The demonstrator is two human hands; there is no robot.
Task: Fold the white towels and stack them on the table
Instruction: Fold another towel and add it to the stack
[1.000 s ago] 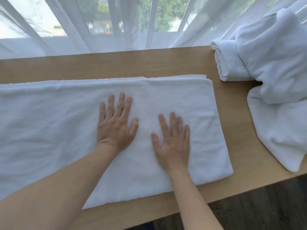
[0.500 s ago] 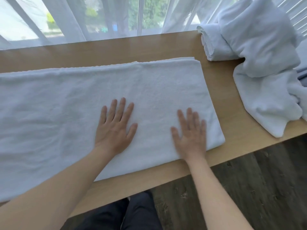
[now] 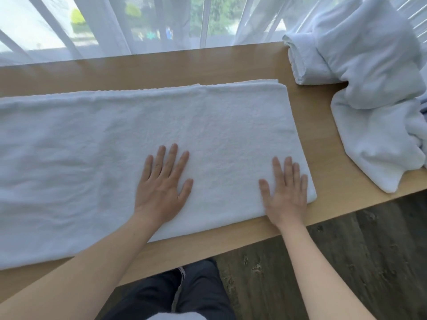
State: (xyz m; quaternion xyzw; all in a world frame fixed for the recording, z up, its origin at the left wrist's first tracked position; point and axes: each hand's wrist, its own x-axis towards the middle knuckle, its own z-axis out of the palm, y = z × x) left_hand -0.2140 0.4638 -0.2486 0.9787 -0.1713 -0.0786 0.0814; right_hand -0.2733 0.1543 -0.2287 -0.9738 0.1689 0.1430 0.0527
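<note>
As left hand (image 3: 161, 188) stays, right hand (image 3: 285, 195) slid right — towel (image 3: 208, 125) edge.

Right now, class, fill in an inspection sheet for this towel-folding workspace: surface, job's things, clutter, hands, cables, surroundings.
Surface: wooden table, bare wood showing along its far and right parts.
Job's things: flat white towel spread across the table, folded edge at its right end; heap of unfolded white towels at the far right, one hanging over the table edge.
Clutter: nothing seen.
Hands: left hand and right hand both lie flat on the flat towel, fingers straight, the right near its right end.
Cables: nothing seen.
Surroundings: sheer curtain over a window behind; dark wood floor below.
</note>
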